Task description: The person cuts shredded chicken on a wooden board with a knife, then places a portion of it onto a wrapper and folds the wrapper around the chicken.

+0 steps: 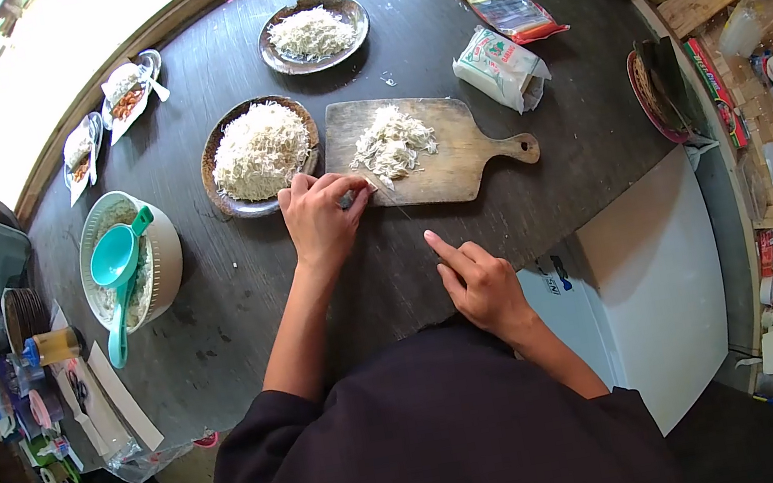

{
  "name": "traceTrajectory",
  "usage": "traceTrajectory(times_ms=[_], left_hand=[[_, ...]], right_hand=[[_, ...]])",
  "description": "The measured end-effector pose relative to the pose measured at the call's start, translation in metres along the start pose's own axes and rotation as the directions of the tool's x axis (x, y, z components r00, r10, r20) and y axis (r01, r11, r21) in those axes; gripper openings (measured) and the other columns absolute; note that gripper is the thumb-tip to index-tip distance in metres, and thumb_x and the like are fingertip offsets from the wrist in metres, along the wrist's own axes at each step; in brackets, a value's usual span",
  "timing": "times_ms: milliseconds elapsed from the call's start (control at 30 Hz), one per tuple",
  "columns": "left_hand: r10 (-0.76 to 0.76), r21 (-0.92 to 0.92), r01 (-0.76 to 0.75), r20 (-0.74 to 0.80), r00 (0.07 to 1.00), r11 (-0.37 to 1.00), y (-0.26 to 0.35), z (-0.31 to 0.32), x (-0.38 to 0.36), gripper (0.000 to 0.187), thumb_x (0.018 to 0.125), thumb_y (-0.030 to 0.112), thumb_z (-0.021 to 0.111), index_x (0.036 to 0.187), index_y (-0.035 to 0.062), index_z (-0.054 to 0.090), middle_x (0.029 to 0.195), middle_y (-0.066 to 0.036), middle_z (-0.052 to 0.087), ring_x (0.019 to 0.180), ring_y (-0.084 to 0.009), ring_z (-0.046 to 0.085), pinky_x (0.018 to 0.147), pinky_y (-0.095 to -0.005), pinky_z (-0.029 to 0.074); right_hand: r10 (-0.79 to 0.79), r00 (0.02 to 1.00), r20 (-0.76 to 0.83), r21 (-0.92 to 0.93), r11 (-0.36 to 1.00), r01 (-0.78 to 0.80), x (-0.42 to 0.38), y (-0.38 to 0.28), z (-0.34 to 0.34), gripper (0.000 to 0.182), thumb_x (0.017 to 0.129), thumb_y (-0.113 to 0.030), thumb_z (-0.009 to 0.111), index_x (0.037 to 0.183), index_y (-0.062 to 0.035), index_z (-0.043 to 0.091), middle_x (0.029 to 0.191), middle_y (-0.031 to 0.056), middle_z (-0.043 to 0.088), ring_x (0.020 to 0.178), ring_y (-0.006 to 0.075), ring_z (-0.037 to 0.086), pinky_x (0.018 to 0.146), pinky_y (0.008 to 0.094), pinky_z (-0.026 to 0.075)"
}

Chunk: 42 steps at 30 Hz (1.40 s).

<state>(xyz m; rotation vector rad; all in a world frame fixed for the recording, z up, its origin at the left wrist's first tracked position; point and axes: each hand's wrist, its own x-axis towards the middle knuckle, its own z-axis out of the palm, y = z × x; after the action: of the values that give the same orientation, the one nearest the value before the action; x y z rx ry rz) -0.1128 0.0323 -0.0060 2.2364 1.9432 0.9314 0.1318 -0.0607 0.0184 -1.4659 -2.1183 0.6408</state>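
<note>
- My left hand (320, 220) pinched white shreds (391, 143) at the cutting board (454, 155) edge, steadying the pile beside the heaped plate (217, 162).
- My right hand (481, 279) rested empty on the table (434, 32), finger extended, holding nothing.

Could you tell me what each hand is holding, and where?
Left hand pinches white shreds at the wooden cutting board's near edge; right hand holds nothing visible.

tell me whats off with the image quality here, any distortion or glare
Head view: strong fisheye, so the dark table edge curves and the corners go black; the window strip at top left is blown out to white; the cutting board and both hands, left hand and right hand, are fairly sharp.
</note>
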Motion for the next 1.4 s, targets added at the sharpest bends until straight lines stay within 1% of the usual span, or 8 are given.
traceTrajectory(times_ms=[67,233,300,700,767,1000,1067,1400], left_hand=[[-0.007,-0.004,0.007,0.003,1.0,1.0,0.0,-0.001,0.0,0.013,0.084,0.037,0.086,0.086,0.0239,0.084,0.092,0.011,0.078,0.089,-0.0172,0.06,0.086,-0.037,0.039],[-0.012,0.004,0.012,0.013,1.0,1.0,0.001,-0.003,0.0,0.013,0.085,0.037,0.085,0.087,0.0243,0.084,0.093,0.011,0.077,0.09,-0.0169,0.06,0.086,-0.0369,0.038],[-0.041,0.006,0.041,0.062,0.997,0.999,0.003,-0.006,0.002,0.011,0.086,0.034,0.085,0.09,0.0236,0.085,0.095,0.01,0.079,0.093,-0.0177,0.061,0.088,-0.0352,0.039],[-0.036,0.03,0.035,0.064,0.997,0.999,0.006,-0.009,0.0,0.012,0.086,0.035,0.084,0.093,0.0256,0.086,0.097,0.011,0.079,0.093,-0.017,0.06,0.089,-0.0346,0.039],[-0.048,0.027,0.046,0.063,0.997,0.999,0.005,-0.009,-0.001,0.012,0.086,0.035,0.084,0.093,0.0254,0.086,0.097,0.011,0.079,0.092,-0.017,0.06,0.089,-0.0346,0.039],[-0.052,0.018,0.051,0.062,0.997,0.999,0.005,-0.007,-0.001,0.013,0.086,0.035,0.085,0.092,0.0241,0.087,0.098,0.01,0.08,0.092,-0.0171,0.061,0.089,-0.0346,0.04],[-0.045,0.017,0.044,0.054,0.998,0.999,0.003,-0.005,-0.001,0.012,0.086,0.034,0.085,0.092,0.0239,0.087,0.097,0.01,0.08,0.092,-0.0171,0.061,0.089,-0.0346,0.039],[-0.026,0.003,0.026,0.056,0.998,1.0,0.003,-0.007,0.0,0.01,0.085,0.032,0.085,0.091,0.0251,0.086,0.096,0.01,0.079,0.091,-0.0165,0.06,0.088,-0.0347,0.038]], right_hand=[[-0.005,0.999,0.042,-0.014,1.0,0.006,-0.003,-0.001,-0.002,0.056,0.096,-0.011,0.072,0.15,-0.0207,0.063,0.08,0.0085,0.059,0.063,0.0287,0.063,0.061,0.0428,0.055],[0.002,0.999,0.054,-0.046,0.999,0.001,-0.005,-0.001,-0.002,0.056,0.096,-0.01,0.073,0.15,-0.0212,0.063,0.081,0.0085,0.059,0.064,0.0291,0.064,0.061,0.0427,0.056],[0.002,0.998,0.058,-0.066,0.998,0.001,-0.004,-0.002,-0.002,0.056,0.096,-0.01,0.073,0.15,-0.0214,0.063,0.082,0.0085,0.059,0.064,0.0293,0.064,0.061,0.0427,0.056],[0.009,0.998,0.063,-0.067,0.998,-0.005,-0.001,0.001,0.003,0.054,0.097,-0.011,0.071,0.15,-0.0193,0.063,0.081,0.0094,0.057,0.064,0.0299,0.064,0.06,0.0436,0.055],[-0.032,0.999,0.04,-0.072,0.997,0.035,-0.008,0.006,0.001,0.051,0.1,-0.016,0.067,0.151,-0.0173,0.062,0.081,0.0103,0.057,0.059,0.0305,0.066,0.059,0.0433,0.059],[-0.007,0.998,0.058,-0.056,0.998,0.01,-0.002,0.001,-0.008,0.052,0.1,-0.016,0.067,0.151,-0.0184,0.061,0.082,0.0088,0.058,0.061,0.0294,0.066,0.06,0.0434,0.059],[0.001,0.998,0.063,-0.016,1.0,0.0,-0.003,-0.002,-0.008,0.055,0.097,-0.01,0.071,0.15,-0.0211,0.063,0.08,0.0087,0.058,0.064,0.0287,0.063,0.061,0.0429,0.055],[0.004,0.997,0.075,-0.027,1.0,-0.002,0.006,0.001,0.004,0.054,0.097,-0.011,0.071,0.15,-0.021,0.063,0.081,0.0089,0.058,0.063,0.0291,0.064,0.061,0.0437,0.055]])
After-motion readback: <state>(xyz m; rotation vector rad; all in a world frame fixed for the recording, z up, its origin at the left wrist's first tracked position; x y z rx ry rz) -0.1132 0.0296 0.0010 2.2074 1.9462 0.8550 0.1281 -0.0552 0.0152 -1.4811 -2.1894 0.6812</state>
